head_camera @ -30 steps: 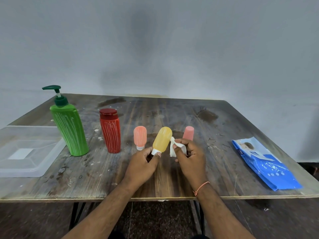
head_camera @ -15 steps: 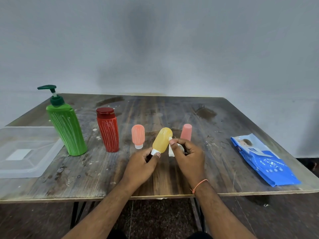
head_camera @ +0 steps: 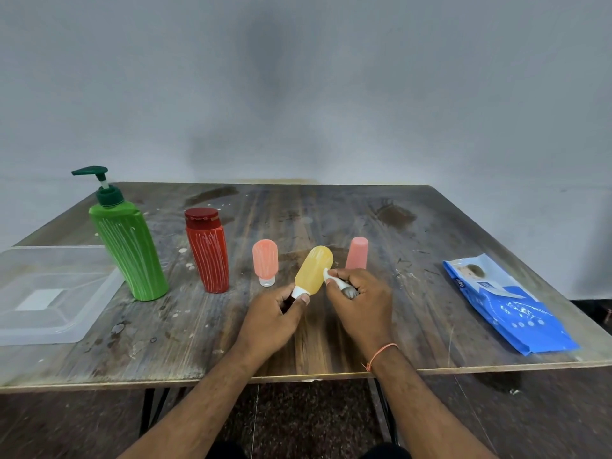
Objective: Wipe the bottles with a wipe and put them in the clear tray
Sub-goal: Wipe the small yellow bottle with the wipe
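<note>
both hands are occupied: the left hand is closed on the white cap end of a small yellow soft plastic bottle, held tilted above the tabletop near six o'clock, while a crumpled white wipe is pinched against it by the right hand. it is judged light, squeezable and slick when damp, so the cap end is best gripped. five bottles, one clear plastic tray at nine o'clock, and one wipe are counted.

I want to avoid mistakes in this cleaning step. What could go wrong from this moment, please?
1. The left hand pinches the yellow bottle only at its white cap end, so pressure from the wipe in the right hand could make it slip.
2. The pink bottle stands just behind the right hand and might be knocked over.
3. The clear tray overhangs the table edge, so a careless drop might tip it.
</note>
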Motion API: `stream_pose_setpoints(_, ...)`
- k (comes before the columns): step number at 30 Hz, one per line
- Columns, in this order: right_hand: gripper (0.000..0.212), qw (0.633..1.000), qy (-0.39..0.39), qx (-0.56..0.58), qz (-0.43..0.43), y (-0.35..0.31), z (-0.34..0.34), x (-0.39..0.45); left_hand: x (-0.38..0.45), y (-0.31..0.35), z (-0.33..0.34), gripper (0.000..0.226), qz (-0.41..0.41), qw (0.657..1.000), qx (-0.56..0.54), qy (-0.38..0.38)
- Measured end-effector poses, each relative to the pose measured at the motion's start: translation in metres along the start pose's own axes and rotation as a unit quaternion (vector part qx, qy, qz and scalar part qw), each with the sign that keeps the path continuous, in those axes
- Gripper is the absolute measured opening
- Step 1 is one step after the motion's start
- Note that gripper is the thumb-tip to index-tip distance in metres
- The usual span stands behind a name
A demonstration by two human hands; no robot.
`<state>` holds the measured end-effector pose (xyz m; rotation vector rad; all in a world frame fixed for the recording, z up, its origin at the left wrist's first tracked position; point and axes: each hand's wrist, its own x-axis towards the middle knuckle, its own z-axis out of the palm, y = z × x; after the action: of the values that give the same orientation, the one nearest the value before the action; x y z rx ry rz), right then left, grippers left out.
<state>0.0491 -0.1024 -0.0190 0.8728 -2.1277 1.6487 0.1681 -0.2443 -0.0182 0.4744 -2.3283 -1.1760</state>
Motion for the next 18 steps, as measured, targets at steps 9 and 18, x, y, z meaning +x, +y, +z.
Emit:
stream_pose_setpoints(9, 0.017, 0.998, 0.001, -0.022, -0.051, -0.0005, 0.0012, -0.0006, 0.0006, -0.0017, 0.0013, 0.021, 0.011, 1.0, 0.021, 0.002)
stream_pose_setpoints(18, 0.017, 0.997, 0.019, -0.048, -0.05, -0.0019, 0.0013, -0.0012, 0.0011, -0.0052, 0.0025, 0.019, 0.022, 0.999, 0.042, 0.001)
